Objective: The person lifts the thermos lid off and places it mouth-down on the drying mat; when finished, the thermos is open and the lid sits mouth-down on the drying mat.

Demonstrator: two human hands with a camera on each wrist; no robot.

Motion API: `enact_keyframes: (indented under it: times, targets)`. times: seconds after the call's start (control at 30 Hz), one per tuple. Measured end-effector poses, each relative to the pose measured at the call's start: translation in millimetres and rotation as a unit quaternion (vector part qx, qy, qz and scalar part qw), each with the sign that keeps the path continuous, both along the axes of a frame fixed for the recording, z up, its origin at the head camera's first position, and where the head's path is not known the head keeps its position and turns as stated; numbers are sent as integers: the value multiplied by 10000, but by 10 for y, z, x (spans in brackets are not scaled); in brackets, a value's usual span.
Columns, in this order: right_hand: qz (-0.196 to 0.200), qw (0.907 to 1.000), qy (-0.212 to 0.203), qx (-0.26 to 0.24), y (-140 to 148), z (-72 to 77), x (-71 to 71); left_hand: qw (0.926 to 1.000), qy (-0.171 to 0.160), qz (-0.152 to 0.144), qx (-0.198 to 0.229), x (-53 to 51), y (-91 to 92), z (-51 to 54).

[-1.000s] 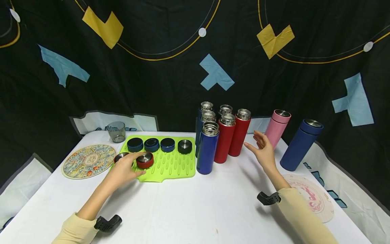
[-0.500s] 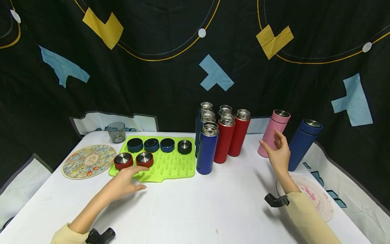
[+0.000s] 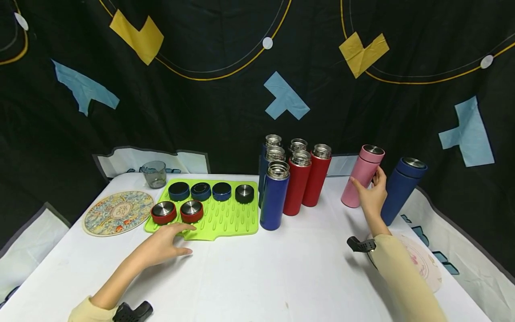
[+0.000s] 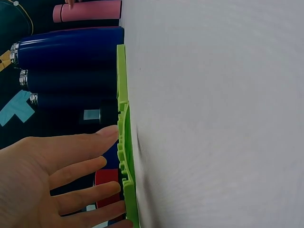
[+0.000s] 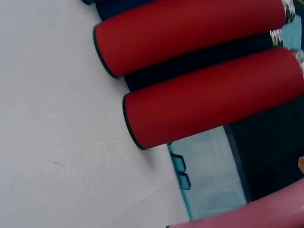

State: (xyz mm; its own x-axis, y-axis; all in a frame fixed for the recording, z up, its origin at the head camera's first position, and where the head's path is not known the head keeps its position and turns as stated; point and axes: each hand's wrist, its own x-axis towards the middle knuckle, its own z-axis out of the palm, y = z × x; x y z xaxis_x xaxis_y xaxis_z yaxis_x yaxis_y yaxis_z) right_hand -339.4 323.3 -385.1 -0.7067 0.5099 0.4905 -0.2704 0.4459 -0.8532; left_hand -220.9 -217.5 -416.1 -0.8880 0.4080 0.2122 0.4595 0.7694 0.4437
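Observation:
In the head view my right hand (image 3: 373, 197) has its thumb and fingers around the pink thermos (image 3: 356, 183), which stands lidded and upright. That pink thermos (image 5: 266, 211) crosses the lower right corner of the right wrist view. My left hand (image 3: 162, 246) hovers with fingers spread at the front left of the green drying mat (image 3: 225, 226), holding nothing. Two red lids with steel tops, a left red lid (image 3: 163, 213) and a right red lid (image 3: 192, 212), sit on the mat just beyond it. Behind them are three blue lids (image 3: 201, 192) and a black lid (image 3: 244, 194).
Several lidless bottles cluster mid-table, among them a front blue bottle (image 3: 273, 201) and a red bottle (image 3: 297, 188). A lidded blue thermos (image 3: 403, 190) stands right of my right hand. A grey glass (image 3: 154, 174) and round patterned mat (image 3: 120, 214) lie left; a pale round mat (image 3: 426, 268), right.
My right hand has moved right from beside the red bottles and now grips the pink thermos. My left hand has drawn back from the right red lid toward the mat's front edge.

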Motion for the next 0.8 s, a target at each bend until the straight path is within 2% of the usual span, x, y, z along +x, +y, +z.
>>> enact_keyframes:
  times: [0.2, 0.33, 0.5, 0.63, 0.8]
  targets:
    - [-224, 9993, 283, 11, 44, -109, -175, 10000, -9, -37, -10, 6, -1, 1]
    - [-287, 9993, 233, -20, 64, -160, -256, 10000, 18, -17, -35, 9, 0, 2]
    - [-485, 9987, -6, 152, 91, -209, -311, 10000, -7, 37, -22, 12, 8, -2]
    - [-681, 9972, -34, 305, 108, -244, -333, 10000, 30, -9, -22, 8, 13, -3]
    - [-636, 9973, 14, 377, 137, -270, -332, 10000, 2, -10, -47, 6, 5, -9]
